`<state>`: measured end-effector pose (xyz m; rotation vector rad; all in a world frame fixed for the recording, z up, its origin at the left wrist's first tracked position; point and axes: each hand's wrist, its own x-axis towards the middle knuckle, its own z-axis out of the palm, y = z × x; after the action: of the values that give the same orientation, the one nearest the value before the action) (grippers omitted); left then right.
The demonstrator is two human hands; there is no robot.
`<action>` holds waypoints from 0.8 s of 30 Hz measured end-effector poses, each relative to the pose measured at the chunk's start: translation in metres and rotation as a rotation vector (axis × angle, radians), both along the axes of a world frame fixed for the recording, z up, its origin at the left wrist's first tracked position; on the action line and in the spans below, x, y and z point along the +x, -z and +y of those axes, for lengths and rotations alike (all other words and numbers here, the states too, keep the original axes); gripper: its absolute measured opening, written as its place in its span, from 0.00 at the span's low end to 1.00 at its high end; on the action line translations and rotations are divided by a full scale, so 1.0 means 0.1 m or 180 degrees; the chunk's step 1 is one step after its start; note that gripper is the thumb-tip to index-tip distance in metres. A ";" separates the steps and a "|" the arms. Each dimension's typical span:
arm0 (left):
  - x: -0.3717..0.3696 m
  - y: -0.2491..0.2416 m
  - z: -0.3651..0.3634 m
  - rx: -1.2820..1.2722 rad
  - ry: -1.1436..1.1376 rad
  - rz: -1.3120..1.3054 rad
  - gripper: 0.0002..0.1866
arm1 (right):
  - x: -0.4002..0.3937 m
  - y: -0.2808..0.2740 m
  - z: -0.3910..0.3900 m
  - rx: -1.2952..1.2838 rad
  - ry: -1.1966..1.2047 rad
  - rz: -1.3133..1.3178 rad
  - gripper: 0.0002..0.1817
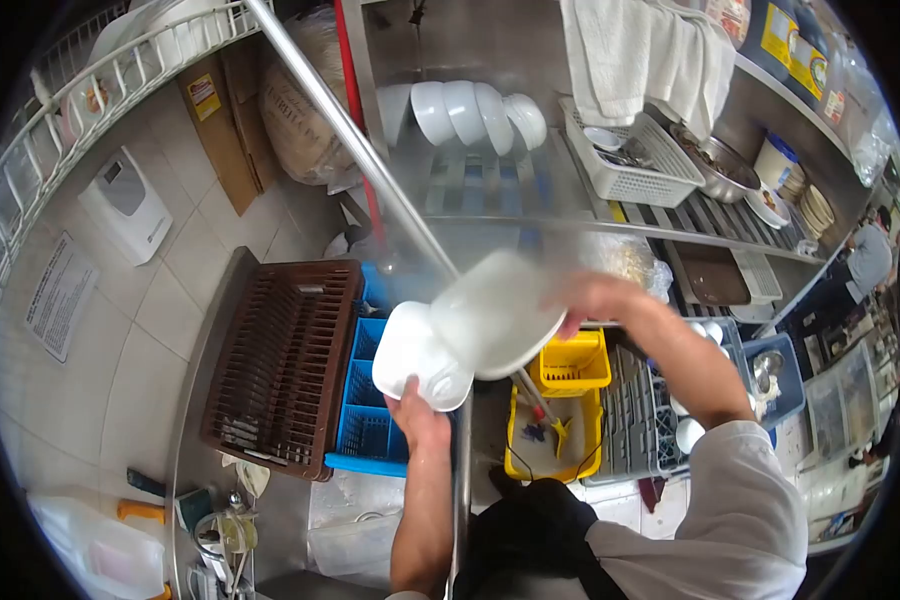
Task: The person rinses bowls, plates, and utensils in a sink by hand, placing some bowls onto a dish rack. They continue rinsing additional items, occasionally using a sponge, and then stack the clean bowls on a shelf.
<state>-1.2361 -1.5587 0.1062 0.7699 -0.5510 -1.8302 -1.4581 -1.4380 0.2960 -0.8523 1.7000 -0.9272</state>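
In my left hand (pixel 420 418) is a white square dish (pixel 402 350), gripped by its near edge, thumb on top. My right hand (pixel 592 300) is closed on the right edge of a larger white dish (pixel 500 312), blurred by motion. This second dish overlaps the right side of the first one; whether they touch cannot be told. Both dishes are above a blue divided rack (pixel 370 395) and the metal counter's edge.
A brown slatted rack (pixel 285 365) stands left of the blue one. A metal pole (pixel 355 130) crosses diagonally above. White bowls (pixel 460 110) and a white basket (pixel 635 170) sit on the shelf. Yellow buckets (pixel 595 440) are lower right. A person (pixel 870 255) stands far right.
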 end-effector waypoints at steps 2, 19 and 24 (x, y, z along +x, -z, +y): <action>0.20 -0.21 -0.05 0.0114 0.0345 -0.0204 0.30 | -0.30 -0.40 -0.19 -0.0285 0.0132 0.0451 0.16; 1.01 -0.27 0.17 0.0476 0.0064 -0.1228 0.23 | -0.85 0.74 -3.46 -0.0690 0.1000 0.4475 0.37; 0.95 -0.22 0.02 0.0305 0.0832 -0.1005 0.26 | -0.33 0.44 -1.45 -0.1627 0.0562 0.1442 0.17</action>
<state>-1.1411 -1.5569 0.1278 1.1051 -0.8025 -1.9973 -1.4910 -1.5832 0.2524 -1.3428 1.9751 -1.4044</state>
